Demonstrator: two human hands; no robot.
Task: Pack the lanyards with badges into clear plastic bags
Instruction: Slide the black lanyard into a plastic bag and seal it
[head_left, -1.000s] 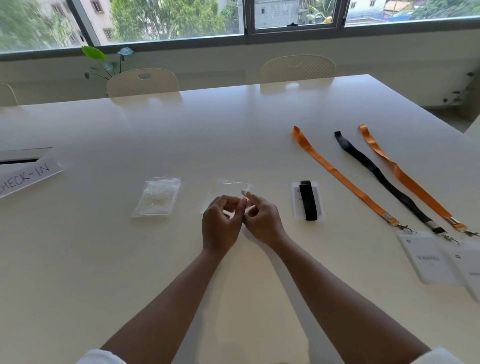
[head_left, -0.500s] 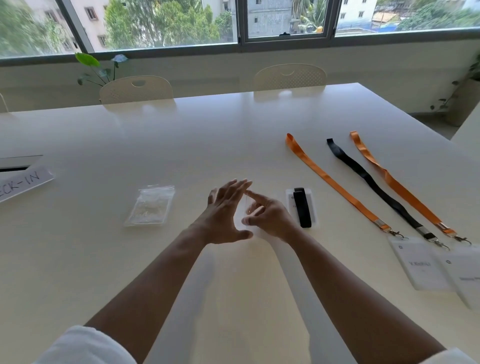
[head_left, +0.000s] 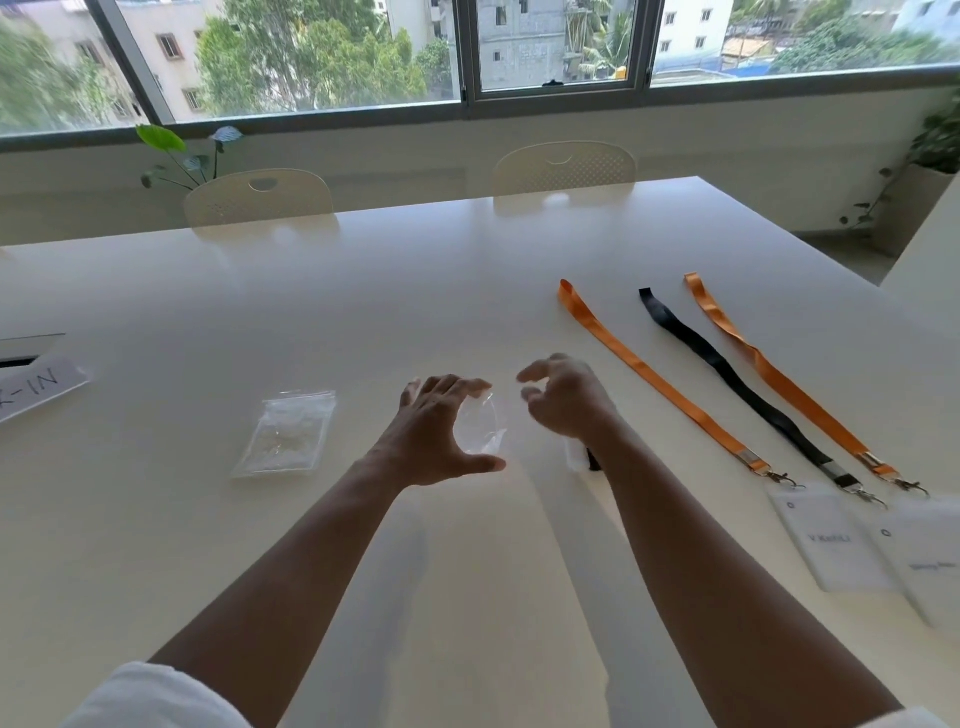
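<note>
Left hand (head_left: 434, 434): fingers spread, palm over a clear bag (head_left: 480, 428) lying flat on the surface (head_left: 363, 312); grip wide, holding nothing.
Right hand (head_left: 563, 400): fingers loosely curled above the surface, grip empty, just beside the bag.
Lanyards: orange lanyard (head_left: 654, 371), black lanyard (head_left: 737, 384) and a second orange lanyard (head_left: 779, 376) lie stretched out to the right, badges (head_left: 831, 540) at their near ends.
Spare bags (head_left: 285, 434): stacked to the left.
Doing it well: I'd pin the bag, rub its mouth apart, then fold a lanyard small before feeding it in.
</note>
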